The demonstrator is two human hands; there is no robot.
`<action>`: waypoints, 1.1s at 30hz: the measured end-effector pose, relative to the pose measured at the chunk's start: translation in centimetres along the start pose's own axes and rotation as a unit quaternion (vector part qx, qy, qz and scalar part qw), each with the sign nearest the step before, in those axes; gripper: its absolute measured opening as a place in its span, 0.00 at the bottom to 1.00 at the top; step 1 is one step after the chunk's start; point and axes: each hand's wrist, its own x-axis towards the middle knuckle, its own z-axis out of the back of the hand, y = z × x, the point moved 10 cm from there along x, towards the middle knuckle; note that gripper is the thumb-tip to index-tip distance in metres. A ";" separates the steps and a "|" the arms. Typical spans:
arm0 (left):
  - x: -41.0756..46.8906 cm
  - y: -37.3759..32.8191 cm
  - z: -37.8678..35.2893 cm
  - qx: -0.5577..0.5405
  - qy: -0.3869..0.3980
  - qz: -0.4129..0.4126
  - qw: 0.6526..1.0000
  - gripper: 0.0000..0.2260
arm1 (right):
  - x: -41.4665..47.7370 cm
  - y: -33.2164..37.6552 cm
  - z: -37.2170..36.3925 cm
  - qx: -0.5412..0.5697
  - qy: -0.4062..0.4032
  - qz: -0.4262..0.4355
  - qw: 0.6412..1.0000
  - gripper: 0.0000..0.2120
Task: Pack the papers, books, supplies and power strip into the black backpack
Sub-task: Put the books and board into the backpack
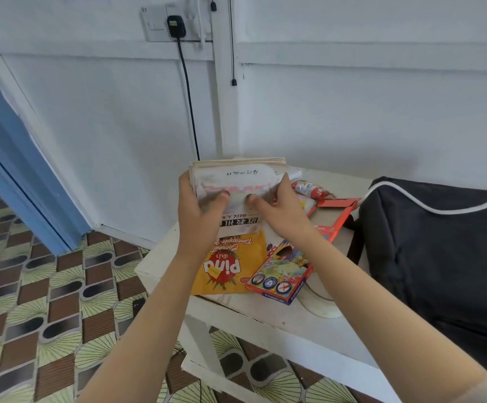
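Paper stack (237, 177) I hold: matt paper, worn and soft at the edges; the top cover looks faintly sheeny.
Yellow pouch (230, 266): glossy plastic film, smooth to my eye.
Crayon box (280, 274): printed cardboard, slight sheen.
Red box (336, 218): thin cardboard, matt.
Black backpack (440, 251): matt woven cloth with white piping.
Table (265, 321): white-painted wood, scuffed and dull.
Floor (47, 286): patterned sheet, glossy, throwing back light.
Wall (352, 112): painted boards, smooth, matt.
Cable (189, 91): black plastic, smooth.

White table (236, 312) carries black backpack (440, 251), crayon box (280, 271) — yellow packet (230, 266).
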 end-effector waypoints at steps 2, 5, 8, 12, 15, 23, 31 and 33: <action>0.4 0.4 0.1 -0.018 0.005 0.017 1.000 0.20 | 0.0 0.6 -0.2 0.027 0.005 0.009 1.000 0.15; 1.0 1.7 0.6 -0.032 -0.007 0.071 0.997 0.18 | 0.5 0.4 -0.5 0.026 0.014 0.014 0.999 0.16; 0.4 4.1 0.7 0.024 0.011 0.126 0.992 0.18 | 0.6 -1.4 -1.4 0.008 0.045 -0.014 0.999 0.22; -0.8 3.6 0.8 0.112 0.011 0.075 0.991 0.27 | 0.6 -2.9 -1.6 -0.002 0.036 -0.019 0.999 0.23; -1.2 1.4 0.2 0.103 0.004 0.018 0.994 0.37 | 0.2 -2.5 0.0 0.049 -0.018 -0.011 0.999 0.33; -1.3 -3.0 -3.7 0.156 0.073 -0.096 0.980 0.22 | -2.1 -1.5 5.5 0.121 -0.119 0.024 0.985 0.38; -1.2 -1.9 -7.2 0.069 0.042 0.003 0.997 0.13 | -6.6 -0.2 9.8 0.228 -0.116 0.027 0.966 0.18; -1.4 -1.8 -8.2 0.033 0.014 0.031 0.999 0.13 | -8.5 -0.3 10.3 0.270 -0.119 0.032 0.955 0.16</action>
